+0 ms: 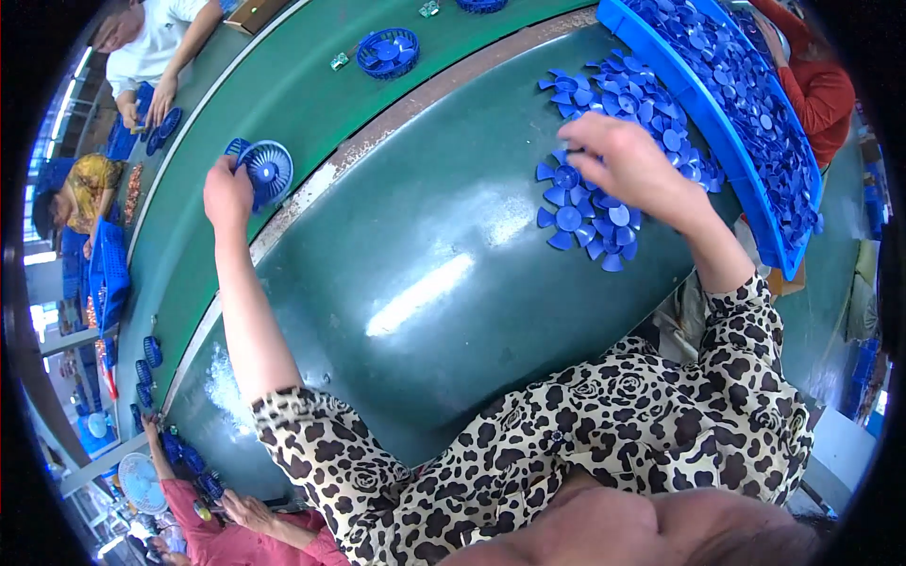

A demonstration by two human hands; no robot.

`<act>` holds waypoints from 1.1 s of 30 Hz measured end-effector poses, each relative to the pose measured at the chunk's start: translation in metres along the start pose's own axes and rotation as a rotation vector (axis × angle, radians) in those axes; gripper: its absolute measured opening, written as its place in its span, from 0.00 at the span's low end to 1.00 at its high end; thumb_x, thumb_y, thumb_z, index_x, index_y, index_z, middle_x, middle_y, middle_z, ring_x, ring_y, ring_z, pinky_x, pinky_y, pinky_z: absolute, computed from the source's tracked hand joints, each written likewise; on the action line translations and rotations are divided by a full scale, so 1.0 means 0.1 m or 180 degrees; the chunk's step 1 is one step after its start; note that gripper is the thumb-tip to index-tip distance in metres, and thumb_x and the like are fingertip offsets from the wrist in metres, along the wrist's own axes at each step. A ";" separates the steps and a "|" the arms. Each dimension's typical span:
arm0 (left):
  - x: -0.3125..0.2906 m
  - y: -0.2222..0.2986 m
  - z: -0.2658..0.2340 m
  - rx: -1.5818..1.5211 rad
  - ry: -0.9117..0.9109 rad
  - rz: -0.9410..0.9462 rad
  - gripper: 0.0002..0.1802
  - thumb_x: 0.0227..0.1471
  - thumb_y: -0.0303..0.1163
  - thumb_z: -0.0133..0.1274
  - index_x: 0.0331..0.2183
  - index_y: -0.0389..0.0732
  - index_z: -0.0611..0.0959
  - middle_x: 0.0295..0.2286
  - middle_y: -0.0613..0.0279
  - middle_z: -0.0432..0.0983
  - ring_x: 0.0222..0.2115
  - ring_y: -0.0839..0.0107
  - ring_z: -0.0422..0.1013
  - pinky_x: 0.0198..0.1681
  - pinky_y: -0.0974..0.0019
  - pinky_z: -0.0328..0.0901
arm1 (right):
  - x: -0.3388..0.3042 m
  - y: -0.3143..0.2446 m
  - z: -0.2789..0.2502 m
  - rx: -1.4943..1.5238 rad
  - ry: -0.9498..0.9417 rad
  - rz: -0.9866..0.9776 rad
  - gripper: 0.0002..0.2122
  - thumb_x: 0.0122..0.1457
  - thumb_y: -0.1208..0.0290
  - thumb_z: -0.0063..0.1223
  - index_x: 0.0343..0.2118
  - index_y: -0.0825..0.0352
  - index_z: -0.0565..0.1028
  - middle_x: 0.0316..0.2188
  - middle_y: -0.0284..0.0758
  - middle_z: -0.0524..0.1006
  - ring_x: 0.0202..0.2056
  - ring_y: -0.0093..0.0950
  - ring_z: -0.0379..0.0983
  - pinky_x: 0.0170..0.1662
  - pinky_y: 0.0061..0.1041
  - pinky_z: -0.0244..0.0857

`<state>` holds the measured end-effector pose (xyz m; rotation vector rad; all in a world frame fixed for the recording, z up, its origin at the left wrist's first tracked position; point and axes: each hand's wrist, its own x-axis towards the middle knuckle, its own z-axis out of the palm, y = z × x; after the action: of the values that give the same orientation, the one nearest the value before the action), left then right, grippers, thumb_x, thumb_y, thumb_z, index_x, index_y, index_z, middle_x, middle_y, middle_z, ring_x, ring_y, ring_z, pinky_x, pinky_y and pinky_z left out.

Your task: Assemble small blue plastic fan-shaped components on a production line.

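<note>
My left hand [228, 196] grips a round blue fan housing [268, 172] with a slotted grille, held over the edge of the green conveyor belt [316, 99]. A second blue part shows partly behind it; I cannot make out whether it is joined on. Over a heap of loose blue fan blades [568, 218] hovers my right hand [628, 162], fingers bent and parted from the thumb. Nothing shows between those fingers, and the hand covers some blades below.
A long blue tray [741, 189] full of fan blades borders the heap on the right. Another fan housing [388, 54] with a small green circuit board [340, 61] lies on the belt. Co-workers sit across the belt, at lower left and beyond the tray.
</note>
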<state>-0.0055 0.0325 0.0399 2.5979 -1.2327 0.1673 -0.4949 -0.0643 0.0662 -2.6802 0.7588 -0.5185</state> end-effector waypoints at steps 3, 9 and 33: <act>-0.69 0.12 -0.32 -0.0444 0.0273 0.0694 0.10 0.50 0.32 0.52 0.36 0.40 0.80 0.33 0.49 0.77 0.36 0.53 0.74 0.40 0.57 0.67 | -0.14 -0.21 0.02 -0.0335 -0.0507 -0.0268 0.12 0.47 0.72 0.58 0.35 0.67 0.72 0.30 0.40 0.70 0.37 0.40 0.69 0.37 0.37 0.67; -1.92 0.52 -0.27 -0.0226 -0.0130 0.0956 0.15 0.46 0.25 0.53 0.40 0.42 0.79 0.39 0.52 0.73 0.40 0.54 0.70 0.45 0.55 0.63 | -0.36 -0.26 0.15 -0.0630 -0.0645 -0.0439 0.15 0.42 0.73 0.62 0.34 0.68 0.72 0.34 0.41 0.69 0.39 0.39 0.67 0.38 0.35 0.66; -2.63 1.27 -0.01 -0.5327 -0.0765 -0.1486 0.12 0.60 0.38 0.44 0.37 0.40 0.76 0.29 0.65 0.75 0.27 0.77 0.73 0.27 0.71 0.71 | -0.33 -0.40 0.53 0.0004 -0.0575 -0.0244 0.13 0.49 0.68 0.57 0.36 0.67 0.73 0.31 0.44 0.72 0.34 0.45 0.72 0.35 0.42 0.67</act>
<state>-0.2700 0.1512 0.0077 1.2649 -0.3207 -0.8784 -0.4809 -0.0039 0.0256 -2.7175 0.6071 -0.2890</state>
